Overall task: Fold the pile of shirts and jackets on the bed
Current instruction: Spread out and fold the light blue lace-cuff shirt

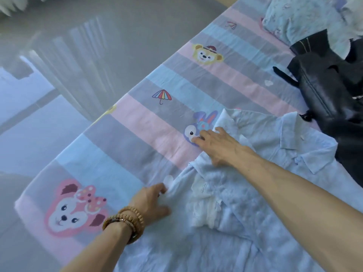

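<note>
A glossy grey floor (59,75) fills the left side, with the bed's edge running diagonally from the lower left up to the top right. The bed carries a striped sheet (137,138) in pink, blue and grey bands, printed with cartoon animals and umbrellas; a pink bear face (74,209) lies near the bed's near-left corner.

The left hand (151,203), with wooden bead bracelets (125,220) round its wrist, sits near the left edge of the bed, and its fingers are curled round a bunched fold at the left side of a pale blue shirt (255,193), gripping it. That shirt lies spread on the near part of the bed, collar toward the far right, with a white lace-trimmed piece (206,205) on its middle.

The right hand (218,146) reaches across the shirt from the right; its fingers lie fairly straight and spread, pressing flat on the shirt's far-left edge, with the fingertips reaching onto the sheet beside a purple rabbit print (198,126).

Further right, a black jacket (324,81) lies crumpled against the shirt's collar side. Beyond it, at the bed's far-right corner, rests a light blue garment (298,18).
</note>
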A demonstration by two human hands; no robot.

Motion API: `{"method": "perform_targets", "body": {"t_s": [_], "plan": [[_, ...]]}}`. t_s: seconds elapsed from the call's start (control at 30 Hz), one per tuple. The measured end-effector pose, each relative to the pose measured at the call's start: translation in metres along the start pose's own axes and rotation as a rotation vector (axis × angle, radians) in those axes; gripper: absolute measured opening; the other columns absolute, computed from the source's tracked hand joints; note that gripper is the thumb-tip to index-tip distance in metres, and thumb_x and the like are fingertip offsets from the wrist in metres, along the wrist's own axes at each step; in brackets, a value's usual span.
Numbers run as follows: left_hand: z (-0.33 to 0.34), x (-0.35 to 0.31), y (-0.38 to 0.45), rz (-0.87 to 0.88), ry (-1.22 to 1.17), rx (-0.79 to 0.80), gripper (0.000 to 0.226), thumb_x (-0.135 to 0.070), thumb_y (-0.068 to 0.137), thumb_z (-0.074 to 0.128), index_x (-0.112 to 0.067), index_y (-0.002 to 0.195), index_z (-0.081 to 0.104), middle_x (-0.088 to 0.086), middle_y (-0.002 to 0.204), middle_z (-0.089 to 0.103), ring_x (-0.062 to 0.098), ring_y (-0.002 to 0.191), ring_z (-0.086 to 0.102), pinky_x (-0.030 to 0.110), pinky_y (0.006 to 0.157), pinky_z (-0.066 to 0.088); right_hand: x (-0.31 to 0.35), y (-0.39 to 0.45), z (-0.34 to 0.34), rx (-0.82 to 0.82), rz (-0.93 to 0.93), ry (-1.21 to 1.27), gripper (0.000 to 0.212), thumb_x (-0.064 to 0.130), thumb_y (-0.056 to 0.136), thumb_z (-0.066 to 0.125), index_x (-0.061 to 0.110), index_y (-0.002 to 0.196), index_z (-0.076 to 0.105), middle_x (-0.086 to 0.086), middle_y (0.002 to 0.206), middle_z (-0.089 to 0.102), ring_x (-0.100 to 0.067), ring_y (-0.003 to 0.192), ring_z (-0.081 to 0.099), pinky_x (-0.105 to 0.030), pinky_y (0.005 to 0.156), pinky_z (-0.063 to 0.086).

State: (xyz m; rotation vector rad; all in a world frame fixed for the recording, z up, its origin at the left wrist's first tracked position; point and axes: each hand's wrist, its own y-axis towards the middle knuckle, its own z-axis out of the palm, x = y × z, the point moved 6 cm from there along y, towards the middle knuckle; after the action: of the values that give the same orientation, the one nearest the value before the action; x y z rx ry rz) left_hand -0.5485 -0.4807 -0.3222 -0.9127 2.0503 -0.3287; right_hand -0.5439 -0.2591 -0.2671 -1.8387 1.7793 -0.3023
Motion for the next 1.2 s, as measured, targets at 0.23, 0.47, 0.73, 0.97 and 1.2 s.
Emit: {"method": "perform_targets", "body": {"t_s": [0.23,0.47,0.73,0.97,1.2], "plan": [[0.015,0.035,-0.072,-0.077,0.215,-0.134,0.021,-0.04,0.071,0.06,-0.023,0.071,0.049,-0.007,0.073,0.055,0.017,0.074,0.057,0.028,0.06,0.044,-0.006,-0.028,0.012,0.095,-0.023,-0.213,0.027,0.013,0.088,0.052,0.024,0.112,0.058,0.001,0.114,0.059,-0.022,0.116,0.048,-0.036,0.092,0.03],[0.052,0.001,-0.151,-0.084,0.243,-0.543,0.021,-0.026,0.068,0.059,-0.025,0.067,0.038,-0.008,0.043,0.029,0.03,0.046,0.049,0.024,0.046,0.027,-0.034,-0.097,0.015,-0.389,-0.045,-0.295,0.031,0.007,0.033,0.084,0.01,0.054,0.062,-0.007,0.062,0.058,-0.03,0.069,0.06,-0.032,0.061,0.042],[0.153,-0.091,-0.206,0.045,0.415,-0.656,0.027,-0.023,0.06,0.048,-0.026,0.086,0.043,-0.005,0.056,0.054,0.026,0.042,0.054,0.022,0.035,0.036,-0.07,-0.162,0.063,-0.352,0.196,-0.385,0.031,0.01,0.085,0.051,0.02,0.112,0.061,-0.002,0.115,0.059,-0.026,0.117,0.048,-0.037,0.092,0.036],[0.209,-0.102,-0.208,-0.022,0.408,-0.466,0.054,-0.025,0.043,0.077,-0.026,0.081,0.039,-0.007,0.058,0.055,0.022,0.043,0.055,0.023,0.035,0.035,-0.097,-0.177,0.115,-0.114,0.382,-0.054,0.037,0.007,0.09,0.049,0.01,0.127,0.052,-0.011,0.128,0.052,-0.034,0.116,0.058,-0.037,0.088,0.047],[0.184,-0.127,-0.193,-0.169,0.254,-0.632,0.044,-0.064,0.085,0.033,-0.029,0.081,0.06,-0.01,0.07,0.055,0.015,0.065,0.061,0.025,0.049,0.041,-0.113,-0.177,0.122,-0.027,0.427,0.159,0.036,0.016,0.088,0.05,0.014,0.124,0.057,-0.01,0.13,0.057,-0.033,0.119,0.055,-0.04,0.097,0.046]]}}
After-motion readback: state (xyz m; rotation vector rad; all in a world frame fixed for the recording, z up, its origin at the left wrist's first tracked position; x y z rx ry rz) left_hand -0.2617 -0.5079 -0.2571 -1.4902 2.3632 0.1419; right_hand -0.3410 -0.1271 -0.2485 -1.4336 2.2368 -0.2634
